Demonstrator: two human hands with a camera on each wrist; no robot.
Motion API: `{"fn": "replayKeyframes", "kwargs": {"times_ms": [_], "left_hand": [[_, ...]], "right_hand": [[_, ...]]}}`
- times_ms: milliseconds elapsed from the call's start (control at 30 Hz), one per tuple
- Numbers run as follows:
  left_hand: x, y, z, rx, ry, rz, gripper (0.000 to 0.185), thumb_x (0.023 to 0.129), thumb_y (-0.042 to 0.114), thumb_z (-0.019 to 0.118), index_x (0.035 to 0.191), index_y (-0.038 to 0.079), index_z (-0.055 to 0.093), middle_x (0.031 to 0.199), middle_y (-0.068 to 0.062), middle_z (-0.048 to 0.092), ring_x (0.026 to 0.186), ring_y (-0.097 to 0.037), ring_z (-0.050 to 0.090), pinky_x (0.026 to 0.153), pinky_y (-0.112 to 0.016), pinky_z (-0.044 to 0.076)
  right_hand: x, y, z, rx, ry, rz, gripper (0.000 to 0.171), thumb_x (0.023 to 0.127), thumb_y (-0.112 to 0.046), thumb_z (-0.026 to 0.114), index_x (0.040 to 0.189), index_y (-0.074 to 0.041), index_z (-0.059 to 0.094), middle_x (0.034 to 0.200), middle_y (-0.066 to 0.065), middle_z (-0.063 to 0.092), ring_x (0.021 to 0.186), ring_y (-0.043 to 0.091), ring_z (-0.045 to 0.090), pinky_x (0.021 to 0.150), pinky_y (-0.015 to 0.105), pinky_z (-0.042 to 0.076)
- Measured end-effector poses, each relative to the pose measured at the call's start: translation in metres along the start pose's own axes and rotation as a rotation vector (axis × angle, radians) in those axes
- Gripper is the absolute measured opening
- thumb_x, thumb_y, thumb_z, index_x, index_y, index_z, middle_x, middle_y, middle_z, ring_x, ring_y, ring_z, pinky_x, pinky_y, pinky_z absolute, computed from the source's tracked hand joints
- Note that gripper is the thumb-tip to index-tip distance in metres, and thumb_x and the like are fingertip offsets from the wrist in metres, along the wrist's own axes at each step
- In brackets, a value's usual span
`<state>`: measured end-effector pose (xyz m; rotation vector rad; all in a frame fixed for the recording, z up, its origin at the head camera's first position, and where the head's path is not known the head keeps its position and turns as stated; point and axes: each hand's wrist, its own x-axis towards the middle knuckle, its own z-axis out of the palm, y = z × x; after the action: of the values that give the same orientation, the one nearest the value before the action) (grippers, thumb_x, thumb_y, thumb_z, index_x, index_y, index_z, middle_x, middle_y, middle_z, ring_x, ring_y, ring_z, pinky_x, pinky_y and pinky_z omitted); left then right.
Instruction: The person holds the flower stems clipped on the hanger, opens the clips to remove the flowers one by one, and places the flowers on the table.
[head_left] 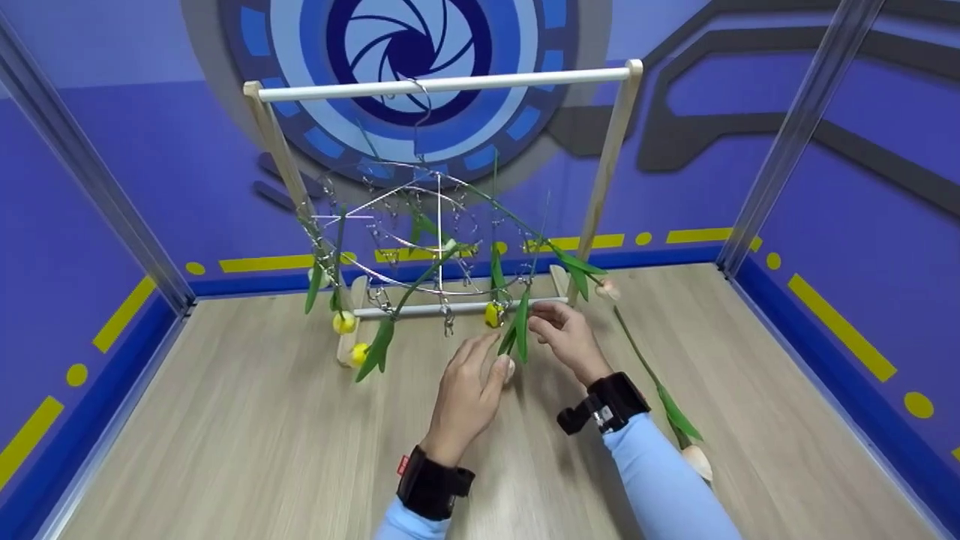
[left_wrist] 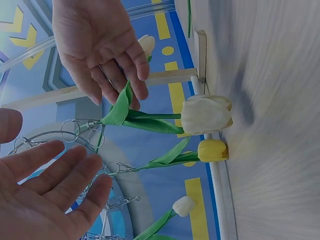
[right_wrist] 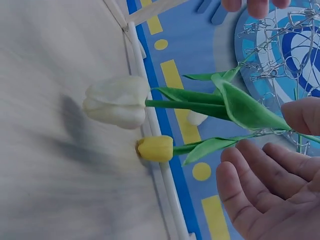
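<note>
While both of my hands sit low under the round wire clip hanger [head_left: 420, 225], neither has hold of anything. My left hand [head_left: 469, 390] is spread with relaxed fingers, palm toward the cream-white artificial tulip head [head_left: 508, 368], which hangs just beside its fingertips in the head view. My right hand [head_left: 566, 337] is just as loose — fingers straight, near the green leaves [head_left: 519, 334] of that same stem, though I cannot tell whether it touches them. From the left wrist camera the white bloom [left_wrist: 206, 115] hangs head down close to the wood-grain worktop [left_wrist: 280, 150], with a yellow tulip head [left_wrist: 212, 150] just beside it, close by the white lower rail [left_wrist: 220, 195] of the wooden rack.

The rack's top bar [head_left: 442, 84] carries the hanger's hook; its two wooden uprights stand to either side of the hands. Two more yellow blooms [head_left: 344, 322] dangle at the left. On my right another pale tulip [head_left: 697, 459] lies on the worktop, its stem [head_left: 637, 349] slanting up toward the hanger — it lies close by my right sleeve. Blue walls edge the worktop on three sides, with open board in front of the rack.
</note>
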<state>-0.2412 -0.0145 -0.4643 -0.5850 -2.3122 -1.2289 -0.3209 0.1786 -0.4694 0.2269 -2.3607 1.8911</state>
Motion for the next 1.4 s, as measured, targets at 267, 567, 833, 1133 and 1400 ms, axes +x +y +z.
{"fn": "replayKeyframes", "kwargs": {"times_ms": [267, 567, 833, 1133, 1400], "left_hand": [[0.000, -0.001, -0.002, -0.012, 0.012, -0.001, 0.040, 0.108, 0.023, 0.056, 0.139, -0.002, 0.061, 0.134, -0.016, 0.064, 0.126, -0.031, 0.061, 0.106, -0.049, 0.049], [0.001, -0.001, -0.004, 0.010, 0.015, 0.012, 0.041, 0.108, 0.024, 0.056, 0.138, -0.003, 0.061, 0.133, -0.017, 0.064, 0.126, -0.031, 0.061, 0.106, -0.048, 0.049], [0.000, 0.002, -0.005, 0.010, 0.024, 0.015, 0.038, 0.106, 0.020, 0.058, 0.137, -0.001, 0.062, 0.133, -0.017, 0.064, 0.126, -0.031, 0.061, 0.105, -0.047, 0.050], [-0.001, 0.006, -0.006, 0.011, 0.024, 0.018, 0.041, 0.107, 0.023, 0.056, 0.139, -0.002, 0.060, 0.135, -0.017, 0.064, 0.127, -0.032, 0.061, 0.106, -0.048, 0.050], [-0.001, 0.009, -0.008, -0.024, 0.010, 0.014, 0.044, 0.109, 0.025, 0.054, 0.144, -0.001, 0.056, 0.134, -0.017, 0.065, 0.124, -0.030, 0.063, 0.102, -0.046, 0.052]], "right_hand": [[0.006, 0.002, 0.007, 0.061, -0.017, 0.052, 0.035, 0.101, -0.006, 0.063, 0.134, 0.005, 0.062, 0.124, 0.023, 0.069, 0.108, 0.026, 0.068, 0.093, 0.050, 0.056], [0.003, 0.003, 0.008, 0.076, -0.037, 0.052, 0.027, 0.097, -0.001, 0.065, 0.123, 0.008, 0.065, 0.107, 0.016, 0.071, 0.090, 0.013, 0.066, 0.080, 0.034, 0.058], [-0.007, 0.002, 0.006, 0.063, -0.076, 0.016, 0.026, 0.097, 0.001, 0.064, 0.122, 0.009, 0.065, 0.102, 0.013, 0.071, 0.087, 0.013, 0.065, 0.078, 0.032, 0.057], [-0.020, 0.001, 0.003, 0.025, -0.125, -0.047, 0.026, 0.096, 0.000, 0.064, 0.121, 0.009, 0.066, 0.100, 0.013, 0.070, 0.085, 0.014, 0.064, 0.077, 0.028, 0.055], [-0.030, -0.005, 0.004, -0.076, -0.144, -0.118, 0.026, 0.096, 0.004, 0.063, 0.121, 0.009, 0.066, 0.100, 0.019, 0.070, 0.081, 0.009, 0.061, 0.075, 0.022, 0.050]]}}
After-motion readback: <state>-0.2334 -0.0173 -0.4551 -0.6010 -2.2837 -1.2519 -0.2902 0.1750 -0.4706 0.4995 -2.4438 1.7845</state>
